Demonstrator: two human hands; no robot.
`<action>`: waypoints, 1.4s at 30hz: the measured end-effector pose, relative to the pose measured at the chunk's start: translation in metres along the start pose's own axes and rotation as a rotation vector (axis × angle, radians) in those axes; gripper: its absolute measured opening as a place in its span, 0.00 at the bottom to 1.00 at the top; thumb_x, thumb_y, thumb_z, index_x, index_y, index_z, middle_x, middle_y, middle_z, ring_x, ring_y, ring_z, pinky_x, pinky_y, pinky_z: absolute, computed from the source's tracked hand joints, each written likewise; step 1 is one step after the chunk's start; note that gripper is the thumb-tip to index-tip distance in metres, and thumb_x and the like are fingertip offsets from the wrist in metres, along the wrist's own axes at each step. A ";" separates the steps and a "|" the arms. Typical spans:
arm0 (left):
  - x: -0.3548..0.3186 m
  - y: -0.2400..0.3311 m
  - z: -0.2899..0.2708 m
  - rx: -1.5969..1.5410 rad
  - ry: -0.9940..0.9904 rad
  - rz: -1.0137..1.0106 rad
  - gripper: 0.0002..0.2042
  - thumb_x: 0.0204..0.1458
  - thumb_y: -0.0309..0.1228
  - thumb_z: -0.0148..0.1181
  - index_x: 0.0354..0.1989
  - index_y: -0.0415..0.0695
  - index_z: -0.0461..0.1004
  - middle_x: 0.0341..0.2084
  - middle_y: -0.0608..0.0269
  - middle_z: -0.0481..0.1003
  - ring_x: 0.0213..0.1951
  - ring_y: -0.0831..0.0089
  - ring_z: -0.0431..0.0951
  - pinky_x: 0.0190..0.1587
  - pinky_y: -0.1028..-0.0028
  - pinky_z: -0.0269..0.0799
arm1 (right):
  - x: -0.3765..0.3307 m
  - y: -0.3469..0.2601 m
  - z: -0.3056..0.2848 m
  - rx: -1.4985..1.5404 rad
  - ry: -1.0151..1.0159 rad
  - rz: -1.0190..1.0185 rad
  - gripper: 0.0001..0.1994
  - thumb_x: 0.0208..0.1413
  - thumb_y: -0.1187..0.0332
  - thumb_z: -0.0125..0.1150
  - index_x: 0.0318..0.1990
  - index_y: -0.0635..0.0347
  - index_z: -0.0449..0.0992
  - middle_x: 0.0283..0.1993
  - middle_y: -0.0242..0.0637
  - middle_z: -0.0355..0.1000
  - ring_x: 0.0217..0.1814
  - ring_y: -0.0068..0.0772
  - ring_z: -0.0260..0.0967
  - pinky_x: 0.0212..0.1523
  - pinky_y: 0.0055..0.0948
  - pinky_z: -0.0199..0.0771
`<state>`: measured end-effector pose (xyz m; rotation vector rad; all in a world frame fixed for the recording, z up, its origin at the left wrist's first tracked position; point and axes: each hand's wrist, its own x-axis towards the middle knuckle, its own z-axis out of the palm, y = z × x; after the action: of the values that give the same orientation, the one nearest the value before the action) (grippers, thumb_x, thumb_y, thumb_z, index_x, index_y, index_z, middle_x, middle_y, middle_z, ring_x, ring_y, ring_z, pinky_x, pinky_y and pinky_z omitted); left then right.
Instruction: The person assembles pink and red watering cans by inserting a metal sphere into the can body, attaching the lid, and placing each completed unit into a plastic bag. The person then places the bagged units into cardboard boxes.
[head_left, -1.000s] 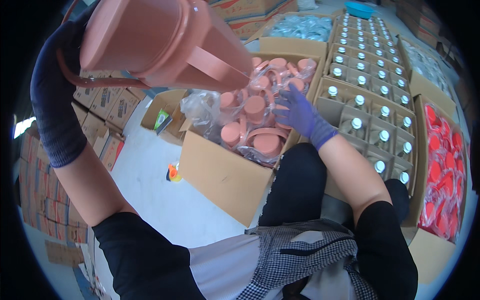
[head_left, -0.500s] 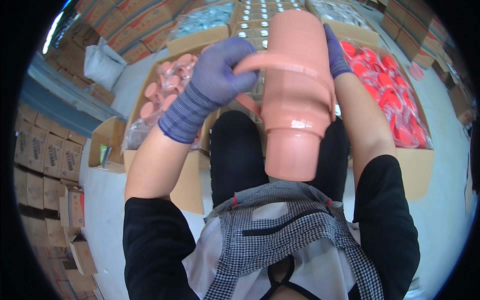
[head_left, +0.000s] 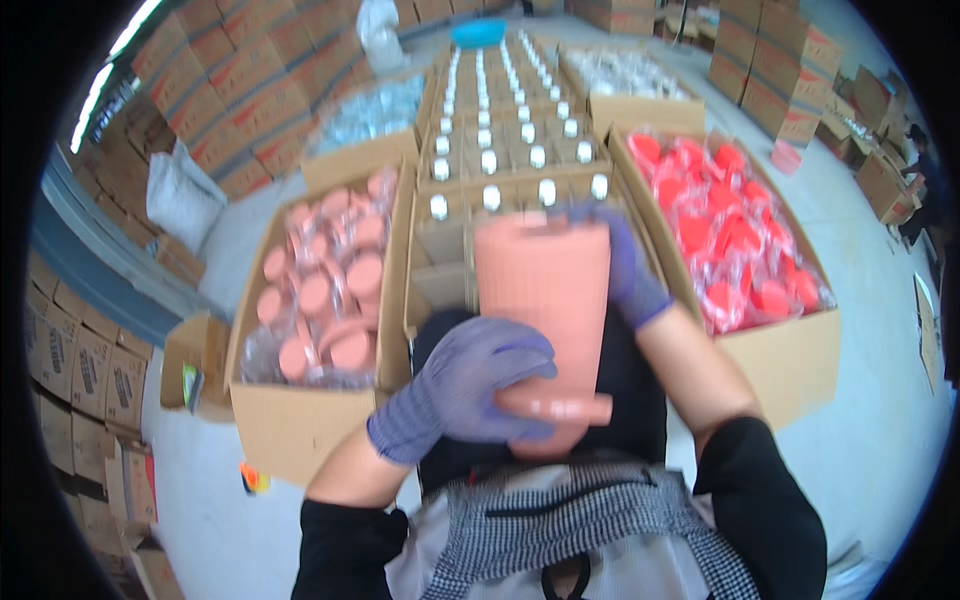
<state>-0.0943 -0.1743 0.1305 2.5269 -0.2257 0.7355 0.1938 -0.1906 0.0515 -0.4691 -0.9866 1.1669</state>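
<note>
A salmon-pink tumbler (head_left: 540,300) stands over my lap, its wide end away from me and its narrower base near my apron. My left hand (head_left: 480,380), in a purple-grey knit glove, is closed round the pink handle piece (head_left: 570,407) low on the tumbler. In a matching glove, my right hand (head_left: 625,265) grips the tumbler's far right side, with blurred fingers at its wide end. The handle's loop is mostly hidden by my left hand.
A carton of wrapped pink handle parts (head_left: 315,295) stands at left, one of red parts (head_left: 735,235) at right. Between them run divided cartons (head_left: 510,170) holding white-topped pieces. Bags of bluish parts (head_left: 370,115) and stacked boxes (head_left: 225,85) lie farther off.
The tumbler has come down and nearer to me, and its handle part now sits close to my apron. My left hand has moved down and right with the handle. The view has tilted up.
</note>
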 end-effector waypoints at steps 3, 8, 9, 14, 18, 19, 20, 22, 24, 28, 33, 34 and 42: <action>0.035 -0.031 -0.048 0.091 0.292 -0.026 0.28 0.45 0.44 0.74 0.54 0.44 0.80 0.57 0.52 0.75 0.58 0.52 0.74 0.62 0.55 0.68 | -0.006 0.004 0.004 -0.587 0.174 -0.126 0.15 0.71 0.64 0.45 0.55 0.60 0.76 0.54 0.41 0.78 0.54 0.33 0.76 0.57 0.34 0.77; 0.031 -0.161 0.001 -0.706 0.208 -0.350 0.19 0.63 0.42 0.52 0.36 0.37 0.81 0.43 0.45 0.81 0.57 0.50 0.76 0.68 0.54 0.62 | -0.007 0.022 0.002 -0.931 0.191 -0.164 0.12 0.66 0.63 0.54 0.48 0.60 0.75 0.56 0.46 0.75 0.56 0.40 0.73 0.59 0.35 0.71; 0.019 -0.178 0.016 -0.626 0.270 -0.349 0.20 0.64 0.42 0.51 0.33 0.37 0.81 0.41 0.48 0.81 0.53 0.54 0.78 0.64 0.57 0.67 | -0.007 0.022 0.004 -0.755 0.209 -0.033 0.11 0.66 0.64 0.53 0.48 0.59 0.76 0.55 0.47 0.75 0.56 0.43 0.73 0.59 0.36 0.71; -0.001 -0.194 0.036 -0.820 0.430 -0.224 0.22 0.65 0.42 0.48 0.31 0.37 0.81 0.39 0.52 0.81 0.52 0.54 0.78 0.64 0.55 0.66 | 0.001 -0.013 0.031 -1.069 0.020 -0.178 0.15 0.65 0.64 0.54 0.53 0.61 0.78 0.57 0.50 0.75 0.61 0.49 0.72 0.64 0.41 0.68; 0.025 -0.165 0.002 -0.448 0.225 -0.264 0.20 0.60 0.45 0.57 0.44 0.38 0.81 0.46 0.50 0.80 0.55 0.50 0.77 0.69 0.51 0.61 | 0.013 -0.031 0.033 -1.093 -0.097 -0.209 0.23 0.65 0.58 0.54 0.59 0.65 0.76 0.61 0.50 0.74 0.67 0.48 0.69 0.69 0.42 0.64; 0.031 -0.155 -0.003 -0.275 0.177 -0.233 0.21 0.58 0.46 0.60 0.47 0.39 0.80 0.47 0.48 0.80 0.55 0.50 0.77 0.68 0.51 0.62 | 0.018 -0.030 0.025 -1.029 -0.063 -0.181 0.25 0.65 0.56 0.54 0.61 0.66 0.75 0.62 0.50 0.73 0.69 0.48 0.68 0.70 0.41 0.63; 0.038 -0.144 -0.006 -0.073 0.112 -0.182 0.23 0.56 0.47 0.63 0.50 0.40 0.79 0.49 0.47 0.79 0.55 0.49 0.77 0.68 0.51 0.64 | 0.026 -0.025 0.012 -0.755 0.022 -0.080 0.28 0.67 0.54 0.52 0.64 0.69 0.72 0.63 0.51 0.73 0.69 0.46 0.68 0.73 0.41 0.60; 0.051 -0.123 -0.009 -0.076 -0.009 -0.162 0.30 0.52 0.50 0.68 0.58 0.42 0.76 0.52 0.45 0.78 0.56 0.47 0.77 0.66 0.52 0.66 | 0.033 -0.014 -0.014 -0.240 0.054 0.283 0.30 0.66 0.52 0.53 0.66 0.69 0.70 0.65 0.51 0.71 0.70 0.44 0.67 0.74 0.39 0.58; 0.066 -0.102 -0.014 -0.086 -0.105 -0.113 0.35 0.49 0.51 0.71 0.63 0.42 0.74 0.54 0.44 0.76 0.56 0.45 0.76 0.64 0.54 0.68 | 0.043 -0.006 -0.036 -0.421 -0.156 0.317 0.29 0.68 0.53 0.52 0.67 0.67 0.69 0.66 0.48 0.71 0.68 0.39 0.69 0.71 0.36 0.64; 0.091 -0.085 -0.037 -0.252 -0.280 -0.090 0.37 0.50 0.48 0.71 0.66 0.39 0.71 0.58 0.44 0.75 0.62 0.49 0.74 0.65 0.57 0.68 | 0.059 0.000 -0.028 -0.740 -0.278 0.290 0.24 0.71 0.58 0.47 0.66 0.65 0.71 0.64 0.45 0.75 0.63 0.34 0.74 0.66 0.36 0.71; 0.081 -0.140 -0.059 -0.722 -0.088 -0.246 0.31 0.57 0.51 0.60 0.58 0.36 0.78 0.63 0.47 0.74 0.70 0.53 0.67 0.76 0.54 0.47 | 0.028 -0.044 0.036 -0.613 0.202 0.189 0.22 0.71 0.58 0.47 0.61 0.62 0.76 0.63 0.45 0.74 0.67 0.44 0.70 0.69 0.40 0.66; 0.073 -0.148 -0.051 -0.760 -0.069 -0.206 0.31 0.57 0.53 0.58 0.57 0.36 0.79 0.64 0.46 0.73 0.72 0.52 0.64 0.78 0.53 0.40 | 0.012 -0.054 0.045 -0.802 0.196 0.131 0.21 0.70 0.59 0.49 0.61 0.62 0.76 0.64 0.45 0.73 0.68 0.46 0.68 0.70 0.41 0.64; 0.068 -0.051 -0.024 0.030 -0.170 0.021 0.36 0.54 0.47 0.65 0.69 0.41 0.67 0.70 0.46 0.65 0.74 0.45 0.56 0.75 0.48 0.45 | 0.020 -0.026 0.018 -0.228 0.106 0.499 0.26 0.74 0.57 0.44 0.73 0.62 0.60 0.74 0.47 0.62 0.75 0.42 0.61 0.76 0.40 0.59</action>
<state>-0.0332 -0.1189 0.1640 2.6206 -0.3011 0.5356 0.1937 -0.1844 0.0885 -0.9906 -0.9407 1.4589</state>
